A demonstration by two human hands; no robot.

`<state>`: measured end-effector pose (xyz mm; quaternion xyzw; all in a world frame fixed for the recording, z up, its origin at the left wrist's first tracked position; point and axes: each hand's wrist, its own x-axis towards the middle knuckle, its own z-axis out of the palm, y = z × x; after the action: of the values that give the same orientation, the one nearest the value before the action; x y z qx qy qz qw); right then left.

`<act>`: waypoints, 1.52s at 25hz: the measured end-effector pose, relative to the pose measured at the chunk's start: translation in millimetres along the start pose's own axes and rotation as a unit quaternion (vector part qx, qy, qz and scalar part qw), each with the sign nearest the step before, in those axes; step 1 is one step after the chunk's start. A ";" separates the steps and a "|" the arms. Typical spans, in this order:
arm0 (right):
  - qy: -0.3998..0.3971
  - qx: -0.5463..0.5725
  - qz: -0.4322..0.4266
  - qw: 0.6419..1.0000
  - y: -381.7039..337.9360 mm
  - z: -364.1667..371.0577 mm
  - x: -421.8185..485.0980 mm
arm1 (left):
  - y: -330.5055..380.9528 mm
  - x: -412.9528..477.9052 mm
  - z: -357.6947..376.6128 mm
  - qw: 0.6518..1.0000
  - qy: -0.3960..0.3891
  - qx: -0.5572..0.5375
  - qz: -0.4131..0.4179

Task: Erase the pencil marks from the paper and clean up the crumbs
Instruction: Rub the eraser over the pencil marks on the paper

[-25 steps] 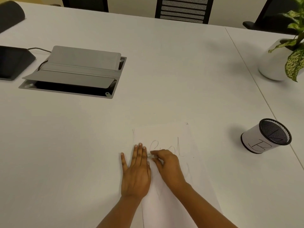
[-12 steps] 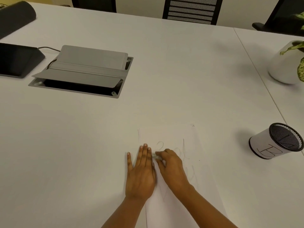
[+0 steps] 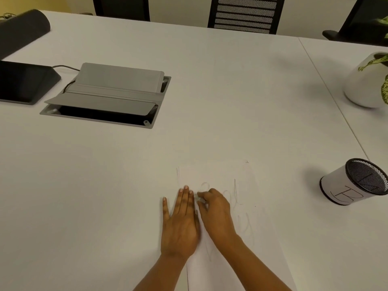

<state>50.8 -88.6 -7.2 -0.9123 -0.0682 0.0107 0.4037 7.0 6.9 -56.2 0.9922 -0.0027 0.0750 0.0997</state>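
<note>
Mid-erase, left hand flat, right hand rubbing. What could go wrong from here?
1. The left hand pins the paper only at its left edge; the right side lies free, so hard strokes might shift or crease it.
2. The right hand pinches a barely visible eraser; it could slip out.
3. Faint pencil marks show beside the right hand, and any pale crumbs on the white table may be missed.

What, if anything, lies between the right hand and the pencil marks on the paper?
Nothing visible. The right hand, pinching a small pale eraser, lies on the paper right beside the pencil marks; the left hand presses flat at the paper's left edge, off to the side.
</note>
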 end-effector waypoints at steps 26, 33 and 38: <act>-0.014 -0.037 -0.015 0.999 8.6 -13.3 27.1 | 2.6 -1.4 -6.2 1.000 -0.005 -0.009 -0.016; 0.013 -0.038 0.022 0.999 10.1 -20.8 43.2 | 0.8 -1.1 0.8 1.000 0.028 -0.008 -0.010; -0.011 -0.038 -0.028 0.999 12.9 -21.7 6.9 | 2.5 -1.1 -2.2 1.000 0.012 0.000 -0.010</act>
<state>60.8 -112.2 -1.8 -0.9246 -0.0983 0.0067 0.3680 5.5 4.9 -53.7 0.9912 0.0080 0.0856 0.1007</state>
